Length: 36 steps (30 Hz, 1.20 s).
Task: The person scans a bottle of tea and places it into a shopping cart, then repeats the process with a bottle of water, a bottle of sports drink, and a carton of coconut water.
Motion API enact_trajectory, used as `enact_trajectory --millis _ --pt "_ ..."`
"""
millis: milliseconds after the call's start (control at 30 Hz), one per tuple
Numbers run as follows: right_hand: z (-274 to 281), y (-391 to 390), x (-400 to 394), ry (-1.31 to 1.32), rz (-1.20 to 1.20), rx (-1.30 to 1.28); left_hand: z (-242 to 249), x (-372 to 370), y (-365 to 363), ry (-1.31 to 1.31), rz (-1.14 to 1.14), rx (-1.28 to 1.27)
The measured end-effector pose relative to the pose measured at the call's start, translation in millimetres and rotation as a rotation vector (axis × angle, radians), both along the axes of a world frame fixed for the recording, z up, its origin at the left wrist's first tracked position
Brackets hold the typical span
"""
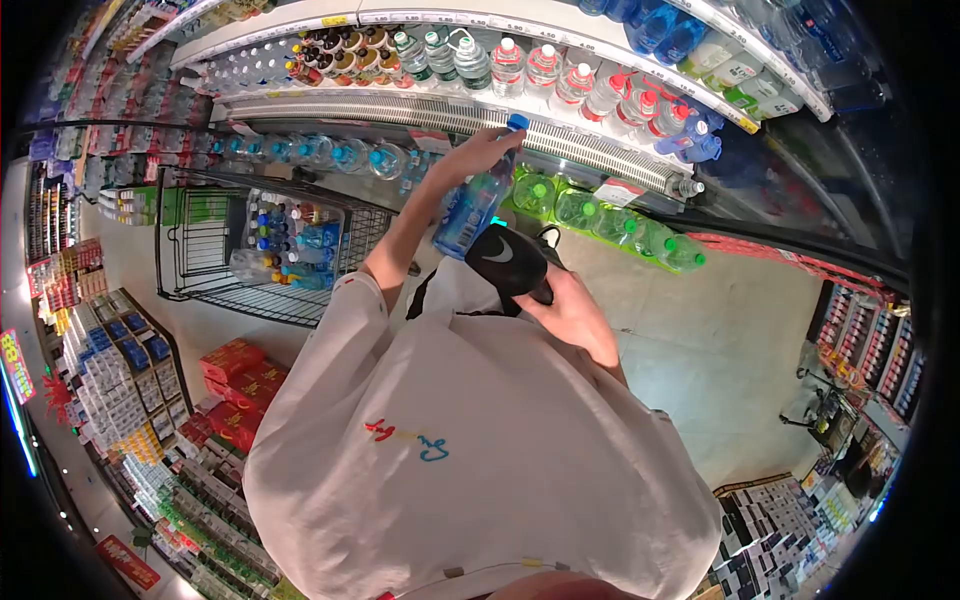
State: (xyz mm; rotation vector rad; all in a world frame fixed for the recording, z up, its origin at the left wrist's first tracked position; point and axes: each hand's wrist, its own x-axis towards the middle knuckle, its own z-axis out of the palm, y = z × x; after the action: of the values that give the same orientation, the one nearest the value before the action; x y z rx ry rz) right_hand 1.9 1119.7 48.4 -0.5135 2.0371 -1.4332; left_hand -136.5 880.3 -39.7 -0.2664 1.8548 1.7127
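My left hand (478, 152) reaches forward, fingers wrapped around the upper part of a large water bottle (468, 215) with a blue cap and a blue label. The bottle leans, cap toward the shelf, and a barcode shows low on its label. Close to my body, my right hand (575, 310) grips a black handheld barcode scanner (507, 258) with a grey curved mark on top. The scanner's head overlaps the lower end of the bottle in this view. A small cyan-green glow appears just past it.
Ahead, a shelf (430, 18) carries rows of bottles, with red-capped jugs (543, 66) at its middle. Green-capped bottles (580, 208) and blue-capped bottles (350, 155) line the floor below. A wire shopping cart (200, 240) loaded with bottles stands left; red boxes (240, 385) are stacked nearer me.
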Motion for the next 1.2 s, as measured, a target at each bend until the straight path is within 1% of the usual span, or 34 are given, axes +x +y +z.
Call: enact_trajectory --millis 100,133,167,233,267,367,400,533,633,700,733,800,933,1033,1100,1200 --pt "2 -27 19 0.068 0.011 0.060 -8 12 -17 -0.009 -0.047 0.024" --pt "4 -36 26 0.067 0.005 0.072 -10 13 -25 -0.020 -0.112 0.054" --pt "7 -44 32 0.026 -0.006 0.113 -13 19 -30 -0.020 -0.119 0.067" --pt "10 -59 44 -0.017 -0.028 0.166 -8 30 -39 -0.025 -0.078 0.183" --pt "10 -65 50 -0.022 -0.032 0.196 -5 33 -42 -0.071 -0.085 0.169" --pt "10 -83 67 -0.029 -0.049 0.237 -19 41 -51 -0.104 -0.120 0.202" --pt "10 -88 72 -0.025 -0.051 0.238 -19 42 -53 -0.117 -0.150 0.143" --pt "21 -106 83 -0.017 -0.078 0.254 -16 51 -59 -0.071 -0.187 0.141" --pt "18 -110 85 0.046 -0.074 0.202 -8 53 -60 -0.057 -0.202 0.102" --pt "20 -110 83 -0.030 -0.054 0.284 -9 53 -63 -0.030 -0.200 0.115" --pt "20 -109 82 -0.022 -0.045 0.281 -10 53 -63 -0.008 -0.204 0.131" --pt "20 -106 78 0.032 -0.039 0.236 -8 51 -64 -0.007 -0.182 0.111" --pt "15 -101 68 0.054 -0.007 0.184 1 49 -71 -0.035 -0.138 0.107" --pt "22 -92 62 0.011 0.017 0.204 -7 49 -70 -0.083 -0.109 0.111" --pt "22 -85 56 0.042 0.062 0.211 -10 48 -71 -0.028 -0.085 0.119" --pt "15 -74 50 0.048 0.077 0.143 -9 47 -68 -0.030 -0.104 0.072"
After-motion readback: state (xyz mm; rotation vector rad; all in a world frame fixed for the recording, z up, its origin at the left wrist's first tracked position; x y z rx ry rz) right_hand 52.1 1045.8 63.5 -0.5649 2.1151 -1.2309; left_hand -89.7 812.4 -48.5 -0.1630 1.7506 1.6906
